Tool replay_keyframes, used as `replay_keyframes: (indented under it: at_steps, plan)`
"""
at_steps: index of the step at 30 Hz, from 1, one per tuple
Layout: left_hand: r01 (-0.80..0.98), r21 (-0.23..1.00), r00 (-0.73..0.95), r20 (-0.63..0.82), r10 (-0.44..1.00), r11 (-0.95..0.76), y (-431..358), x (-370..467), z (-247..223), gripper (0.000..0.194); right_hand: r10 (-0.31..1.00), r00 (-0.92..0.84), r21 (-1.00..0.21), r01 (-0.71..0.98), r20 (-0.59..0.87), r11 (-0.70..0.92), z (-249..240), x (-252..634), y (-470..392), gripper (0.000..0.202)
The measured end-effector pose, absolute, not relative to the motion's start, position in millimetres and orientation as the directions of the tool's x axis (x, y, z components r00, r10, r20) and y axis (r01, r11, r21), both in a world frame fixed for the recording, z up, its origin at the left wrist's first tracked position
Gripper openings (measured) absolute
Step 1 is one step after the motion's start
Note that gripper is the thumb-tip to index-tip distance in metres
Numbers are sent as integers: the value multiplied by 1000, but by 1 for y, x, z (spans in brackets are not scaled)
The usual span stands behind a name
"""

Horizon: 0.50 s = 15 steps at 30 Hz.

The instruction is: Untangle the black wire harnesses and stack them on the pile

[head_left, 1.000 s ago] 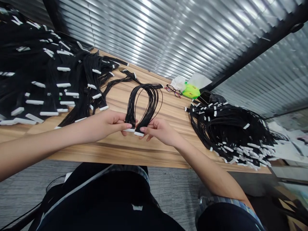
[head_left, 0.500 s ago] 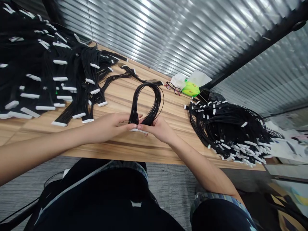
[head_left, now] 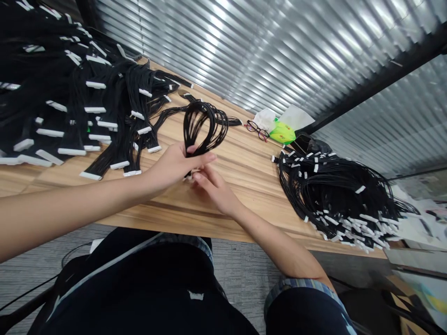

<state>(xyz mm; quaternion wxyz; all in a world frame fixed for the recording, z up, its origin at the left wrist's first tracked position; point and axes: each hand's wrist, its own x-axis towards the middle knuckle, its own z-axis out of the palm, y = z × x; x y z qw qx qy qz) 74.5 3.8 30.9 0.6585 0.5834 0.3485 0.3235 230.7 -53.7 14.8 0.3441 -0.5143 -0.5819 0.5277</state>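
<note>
A looped black wire harness (head_left: 205,122) stands up over the middle of the table. My left hand (head_left: 179,163) is closed round its gathered wires, thumb stretched across the front. Just below, my right hand (head_left: 214,188) has its fingertips pinched at the lower end of the harness, where a bit of white connector shows. The rest of that end is hidden by the fingers. Behind the loop, more black wires (head_left: 171,111) with white connectors lie across the wood.
A large heap of black harnesses (head_left: 115,93) with white connectors covers the table's left side. Another pile (head_left: 335,186) lies at the right. Glasses (head_left: 257,130), a bright green packet (head_left: 282,132) and white tissue (head_left: 265,118) are near the corrugated metal wall (head_left: 237,56).
Both hands held the harness's connector ends side by side. Now the left hand grips the bunched wires, the loop is turned and raised, and the right hand is below at the end.
</note>
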Motion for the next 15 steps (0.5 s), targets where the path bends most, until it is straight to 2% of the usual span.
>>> replay_keyframes:
  at_steps: [2, 3, 5, 7, 9, 11, 15]
  plan:
    - [-45, 996, 458, -53, 887, 83, 11, 80, 29, 55, 979, -188, -958, 287, -74, -17, 12, 236, -53, 52]
    - [-46, 996, 440, -48, 896, 76, 13, 83, 27, 55, 983, -178, -940, 340, -53, 11, 12, 237, -52, 55]
    - [-24, 997, 451, -57, 890, 76, 15, 89, 24, 55, 985, -170, -890, 453, -25, 56, 11, 238, -51, 46]
    - [7, 997, 484, -74, 872, 80, 16, 93, 20, 52, 988, -156, -867, 493, -7, 72, 10, 237, -48, 34]
    - [32, 995, 513, -94, 853, 91, 17, 93, 15, 45, 987, -149, -910, 415, -60, 8, 7, 238, -42, 24]
    - [59, 992, 552, -125, 824, 111, 20, 89, 9, 39, 968, -174, -950, 284, -182, -128, 3, 241, -34, 17]
    - [129, 982, 691, -188, 698, 137, 32, 77, 0, 45, 891, -308, -942, 115, -335, -315, -2, 254, -23, 19]
